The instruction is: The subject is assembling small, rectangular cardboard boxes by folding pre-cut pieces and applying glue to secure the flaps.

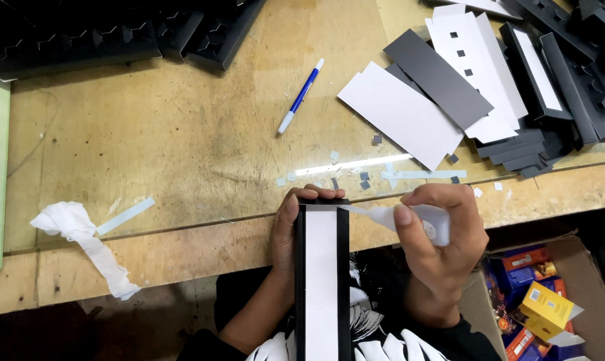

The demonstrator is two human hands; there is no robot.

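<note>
Right hand: now the right hand (443, 257) is wrapped tight round a small white glue bottle (416, 219), nozzle aimed left at the top end of the tray.
Left hand: the left hand (290, 230) is clamped on the long black tray (323, 281), fingers curled over its far end, thumb down the left wall.
Tray: it stands lengthwise away from the body, at the near edge of the table, a white card strip lining its floor, black walls either side.
Nozzle: the tip sits right at the tray's top right corner; whether it touches, I cannot tell.
Table: the worn wooden table (182, 134) is littered with tiny paper offcuts just beyond the hands.
Beyond: a blue and white pen (301, 95) lies mid-table, well apart from the hands.
Far right: loose white and grey card strips (416, 100) fan out beside stacked black trays (570, 80).
Left: a crumpled white tissue (81, 244) lies at the table edge.
Lower right: an open cardboard box (570, 301) holds colourful small packets.
</note>
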